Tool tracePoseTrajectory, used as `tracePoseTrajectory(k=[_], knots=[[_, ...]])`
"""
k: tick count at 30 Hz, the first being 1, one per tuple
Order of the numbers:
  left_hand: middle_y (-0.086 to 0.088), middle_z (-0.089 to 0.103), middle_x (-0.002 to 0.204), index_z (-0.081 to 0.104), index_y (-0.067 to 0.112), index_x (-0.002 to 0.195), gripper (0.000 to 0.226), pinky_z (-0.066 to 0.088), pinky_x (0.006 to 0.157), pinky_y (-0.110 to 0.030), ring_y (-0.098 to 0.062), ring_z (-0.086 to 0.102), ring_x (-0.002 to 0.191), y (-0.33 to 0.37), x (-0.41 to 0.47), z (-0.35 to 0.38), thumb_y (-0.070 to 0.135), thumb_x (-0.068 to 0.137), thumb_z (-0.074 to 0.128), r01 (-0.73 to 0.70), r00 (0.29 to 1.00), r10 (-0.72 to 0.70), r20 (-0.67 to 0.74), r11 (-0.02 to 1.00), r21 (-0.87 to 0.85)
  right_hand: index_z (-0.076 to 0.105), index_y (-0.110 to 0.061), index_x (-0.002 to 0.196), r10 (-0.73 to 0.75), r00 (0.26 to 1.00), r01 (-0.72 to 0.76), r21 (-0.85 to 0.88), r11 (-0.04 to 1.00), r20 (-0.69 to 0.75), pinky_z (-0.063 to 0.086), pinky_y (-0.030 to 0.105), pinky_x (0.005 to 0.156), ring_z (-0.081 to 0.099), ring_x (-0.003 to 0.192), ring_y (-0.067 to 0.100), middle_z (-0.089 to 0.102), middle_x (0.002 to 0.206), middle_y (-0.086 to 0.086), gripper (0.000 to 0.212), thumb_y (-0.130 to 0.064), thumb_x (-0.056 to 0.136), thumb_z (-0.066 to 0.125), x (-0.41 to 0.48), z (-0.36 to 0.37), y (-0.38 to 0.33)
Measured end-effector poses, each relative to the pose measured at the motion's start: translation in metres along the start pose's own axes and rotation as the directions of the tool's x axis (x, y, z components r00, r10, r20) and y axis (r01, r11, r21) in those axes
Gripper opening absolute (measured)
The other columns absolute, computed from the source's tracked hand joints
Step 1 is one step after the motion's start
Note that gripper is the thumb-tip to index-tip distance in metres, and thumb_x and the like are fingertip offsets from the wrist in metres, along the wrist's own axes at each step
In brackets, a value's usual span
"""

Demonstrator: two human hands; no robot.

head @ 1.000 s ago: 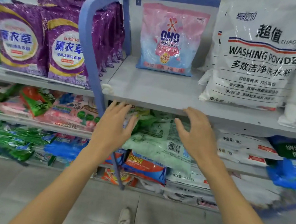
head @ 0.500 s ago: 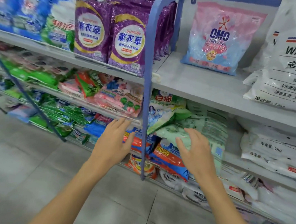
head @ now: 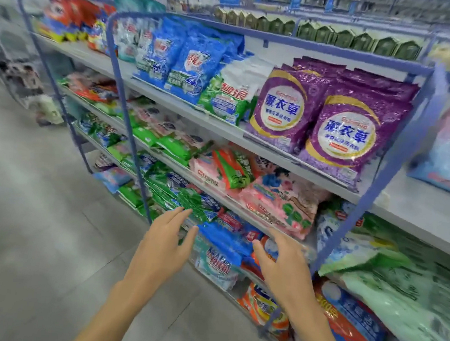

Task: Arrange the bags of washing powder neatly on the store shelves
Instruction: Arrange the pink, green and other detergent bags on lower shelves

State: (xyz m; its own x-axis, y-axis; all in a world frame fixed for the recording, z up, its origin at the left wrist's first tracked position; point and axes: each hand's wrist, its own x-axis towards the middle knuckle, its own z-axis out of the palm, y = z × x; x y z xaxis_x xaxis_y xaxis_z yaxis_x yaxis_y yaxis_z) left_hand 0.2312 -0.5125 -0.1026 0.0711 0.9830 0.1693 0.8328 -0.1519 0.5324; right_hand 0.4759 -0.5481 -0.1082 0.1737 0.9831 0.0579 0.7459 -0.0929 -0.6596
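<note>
- Midway along a shop aisle, a person's left hand (head: 165,243) and right hand (head: 282,262) reach out side by side, well apart from each other, before the lower tiers of a pale grey metal shelf unit (head: 422,210).
- Both hands show straight, loosely spread fingers, and neither grips anything.
- Between the two hands a flat blue plastic bag of washing powder (head: 225,239) lies on a low tier, and the left fingertips are close to a crinkled green foil bag (head: 195,206); whether they touch it cannot be told.
- One tier up, soft pink floral bags (head: 279,201) lie flat in a loose heap beside orange-and-green packs (head: 229,168).
- On the top tier two purple bags with gold-ringed white labels (head: 341,138) stand upright at the front edge, with a green-and-white bag (head: 229,93) and bright blue bags (head: 193,67) upright to their left.
- A curved blue metal divider rail (head: 369,185) separates this bay from the next, where a large pale green bag (head: 412,301) slumps forward on a lower tier.
- Grey floor tiles (head: 32,219) run along the aisle on the left.
</note>
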Motion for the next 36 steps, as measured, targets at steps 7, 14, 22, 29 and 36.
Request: tracePoseTrajectory(k=[7, 14, 22, 29, 36], knots=[[0.000, 0.049, 0.154, 0.050, 0.017, 0.149, 0.054, 0.032, 0.120, -0.036, -0.018, 0.040, 0.145, -0.078, 0.035, -0.063, 0.041, 0.101, 0.055, 0.046, 0.997, -0.048, -0.060, 0.998, -0.046, 0.049, -0.027, 0.148, -0.067, 0.997, 0.068, -0.018, 0.998, 0.033, 0.040, 0.040, 0.114, 0.044, 0.138, 0.013, 0.052, 0.149, -0.007, 0.058, -0.059, 0.099, 0.049, 0.050, 0.066, -0.086], [0.001, 0.048, 0.154, 0.050, 0.017, 0.149, 0.052, 0.028, 0.120, -0.031, -0.015, 0.038, 0.146, -0.143, 0.071, -0.103, 0.038, 0.101, 0.056, 0.082, 0.991, -0.089, -0.096, 0.994, -0.070, 0.045, -0.026, 0.152, -0.145, 0.987, 0.146, -0.012, 0.989, 0.070, 0.033, 0.034, 0.118, 0.039, 0.143, 0.011, 0.047, 0.154, -0.009, 0.058, -0.054, 0.101, 0.052, 0.098, 0.115, -0.159], [0.005, 0.046, 0.155, 0.048, 0.020, 0.150, 0.051, 0.025, 0.120, -0.029, -0.013, 0.036, 0.147, -0.220, 0.148, -0.123, 0.040, 0.103, 0.053, 0.112, 0.989, -0.119, -0.087, 0.990, -0.085, 0.048, -0.027, 0.149, -0.185, 0.979, 0.184, 0.022, 0.983, 0.079, 0.036, 0.037, 0.119, 0.042, 0.142, 0.010, 0.049, 0.153, -0.009, 0.057, -0.055, 0.100, 0.052, 0.180, 0.188, -0.217], [0.005, 0.045, 0.156, 0.047, 0.023, 0.150, 0.050, 0.027, 0.121, -0.031, -0.012, 0.036, 0.146, -0.297, 0.239, -0.145, 0.040, 0.103, 0.053, 0.139, 0.989, -0.140, -0.040, 0.990, -0.029, 0.047, -0.028, 0.149, -0.164, 0.978, 0.157, 0.069, 0.985, 0.128, 0.036, 0.035, 0.115, 0.042, 0.140, 0.009, 0.049, 0.151, -0.011, 0.057, -0.056, 0.100, 0.052, 0.276, 0.268, -0.275], [0.003, 0.044, 0.157, 0.046, 0.021, 0.151, 0.052, 0.025, 0.119, -0.027, -0.013, 0.035, 0.147, -0.390, 0.308, -0.171, 0.042, 0.103, 0.051, 0.205, 0.979, -0.205, -0.008, 0.978, 0.034, 0.046, -0.027, 0.149, -0.144, 0.966, 0.126, 0.097, 0.987, 0.214, 0.041, 0.042, 0.114, 0.043, 0.141, 0.012, 0.049, 0.151, -0.008, 0.059, -0.056, 0.099, 0.054, 0.343, 0.345, -0.338]])
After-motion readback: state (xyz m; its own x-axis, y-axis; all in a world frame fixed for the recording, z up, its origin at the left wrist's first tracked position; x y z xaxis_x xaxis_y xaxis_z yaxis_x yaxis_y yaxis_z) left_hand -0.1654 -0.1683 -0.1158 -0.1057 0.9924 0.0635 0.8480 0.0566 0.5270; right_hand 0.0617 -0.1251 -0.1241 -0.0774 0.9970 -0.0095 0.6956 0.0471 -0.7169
